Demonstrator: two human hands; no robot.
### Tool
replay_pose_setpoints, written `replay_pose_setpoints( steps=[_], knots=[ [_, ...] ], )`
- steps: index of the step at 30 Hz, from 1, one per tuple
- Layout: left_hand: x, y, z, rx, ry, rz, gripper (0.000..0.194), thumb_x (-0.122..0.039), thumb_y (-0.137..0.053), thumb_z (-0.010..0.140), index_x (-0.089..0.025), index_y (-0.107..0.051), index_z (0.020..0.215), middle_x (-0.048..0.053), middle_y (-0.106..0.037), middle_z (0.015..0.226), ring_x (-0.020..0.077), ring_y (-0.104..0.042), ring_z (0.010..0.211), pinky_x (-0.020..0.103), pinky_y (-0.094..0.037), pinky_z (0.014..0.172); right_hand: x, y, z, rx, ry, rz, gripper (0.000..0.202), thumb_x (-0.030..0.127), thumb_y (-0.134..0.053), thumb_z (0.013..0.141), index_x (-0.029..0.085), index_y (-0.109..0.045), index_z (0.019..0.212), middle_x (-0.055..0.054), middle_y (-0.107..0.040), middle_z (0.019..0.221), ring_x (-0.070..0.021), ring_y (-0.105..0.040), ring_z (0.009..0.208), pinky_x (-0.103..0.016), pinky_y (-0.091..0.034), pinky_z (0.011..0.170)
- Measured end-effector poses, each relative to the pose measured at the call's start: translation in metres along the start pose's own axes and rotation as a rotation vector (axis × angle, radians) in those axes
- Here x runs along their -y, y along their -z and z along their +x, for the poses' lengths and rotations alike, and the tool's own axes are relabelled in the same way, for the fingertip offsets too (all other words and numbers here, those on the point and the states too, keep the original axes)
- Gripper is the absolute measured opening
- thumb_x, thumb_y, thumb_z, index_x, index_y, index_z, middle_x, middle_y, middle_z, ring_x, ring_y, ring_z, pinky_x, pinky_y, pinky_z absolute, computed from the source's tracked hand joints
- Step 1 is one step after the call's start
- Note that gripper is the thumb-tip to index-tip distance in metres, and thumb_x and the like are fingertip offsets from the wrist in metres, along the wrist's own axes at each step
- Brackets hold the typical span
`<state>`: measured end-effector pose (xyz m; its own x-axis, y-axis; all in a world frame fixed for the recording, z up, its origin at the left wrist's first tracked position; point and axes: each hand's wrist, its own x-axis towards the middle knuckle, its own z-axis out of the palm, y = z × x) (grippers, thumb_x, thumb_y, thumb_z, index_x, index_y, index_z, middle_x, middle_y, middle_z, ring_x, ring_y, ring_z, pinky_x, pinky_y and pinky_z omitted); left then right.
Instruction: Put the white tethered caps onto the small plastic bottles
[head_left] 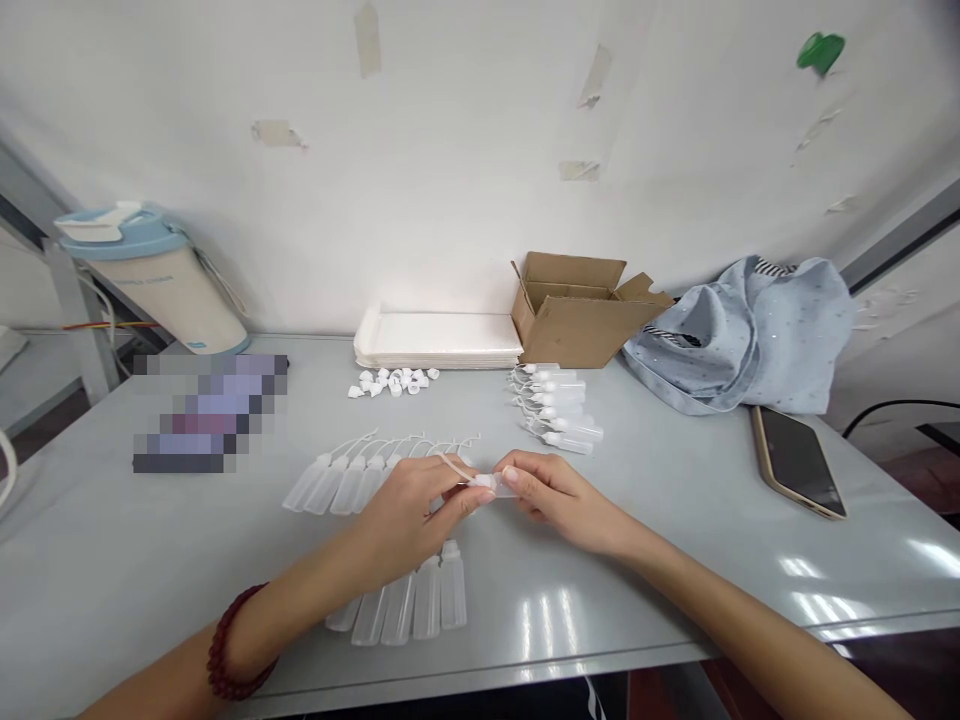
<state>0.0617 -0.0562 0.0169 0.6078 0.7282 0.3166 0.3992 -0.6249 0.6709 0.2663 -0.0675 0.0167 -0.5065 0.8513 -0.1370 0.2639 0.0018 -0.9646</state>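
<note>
Near the middle of the grey table, my left hand [431, 505] pinches the white cap [482, 482] of a small clear bottle, a white cord trailing from it. My right hand [551, 495] is closed on the bottle's body [507, 486], which its fingers partly cover. Behind my left hand lies a row of bottles with corded caps [324, 484], partly hidden by that hand. Several bottles [427, 600] without cords lie nearer the front edge, some under my left forearm. Loose white caps [395, 381] are heaped farther back. More corded bottles [559, 400] lie at the back right.
Along the wall stand a white stack [442, 338] and an open cardboard box [566, 325]. A tumbler [169, 285] and a pixelated flat object [214, 415] are left. A blue cloth bag [750, 335] and a phone [799, 460] lie right.
</note>
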Motion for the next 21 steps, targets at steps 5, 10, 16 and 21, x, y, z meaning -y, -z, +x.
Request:
replay_pose_setpoints(
  steps=[5, 10, 16, 21],
  knots=[
    [0.01, -0.005, -0.003, -0.091, -0.254, 0.171, 0.017, -0.02, -0.045, 0.096, -0.015, -0.057, 0.085, 0.002, -0.057, 0.071, 0.0127, -0.05, 0.064, 0.024, -0.04, 0.058, -0.002, 0.001, 0.002, 0.008, -0.016, 0.082, 0.043, 0.055, -0.042, 0.091, 0.019, -0.039, 0.068, 0.007, -0.027, 0.057, -0.007, -0.024, 0.049, -0.022, -0.02, 0.045],
    [0.014, -0.006, -0.005, -0.113, -0.388, 0.307, 0.009, -0.015, -0.045, 0.095, -0.014, -0.055, 0.095, 0.005, -0.06, 0.078, 0.014, -0.049, 0.066, 0.026, -0.041, 0.06, -0.006, 0.002, 0.006, 0.06, -0.069, 0.212, 0.046, 0.057, -0.043, 0.09, 0.02, -0.033, 0.063, 0.009, -0.025, 0.052, -0.0056, -0.02, 0.045, -0.022, -0.016, 0.042],
    [0.008, -0.002, -0.006, 0.002, -0.154, 0.164, 0.012, -0.023, -0.049, 0.092, -0.015, -0.057, 0.09, 0.002, -0.057, 0.075, 0.0136, -0.051, 0.066, 0.025, -0.041, 0.059, -0.002, 0.001, 0.005, 0.089, -0.097, 0.252, 0.045, 0.059, -0.045, 0.087, 0.019, -0.037, 0.066, 0.009, -0.022, 0.055, -0.0061, -0.017, 0.047, -0.021, -0.016, 0.043],
    [0.0, 0.003, -0.001, 0.073, 0.065, -0.023, 0.032, -0.028, -0.044, 0.093, -0.016, -0.055, 0.065, -0.003, -0.051, 0.059, 0.0096, -0.046, 0.054, 0.022, -0.036, 0.052, 0.002, -0.003, 0.002, -0.075, 0.084, -0.125, 0.028, 0.046, -0.053, 0.088, 0.018, -0.056, 0.09, 0.003, -0.046, 0.068, -0.0092, -0.037, 0.056, -0.021, -0.029, 0.05]
  ],
)
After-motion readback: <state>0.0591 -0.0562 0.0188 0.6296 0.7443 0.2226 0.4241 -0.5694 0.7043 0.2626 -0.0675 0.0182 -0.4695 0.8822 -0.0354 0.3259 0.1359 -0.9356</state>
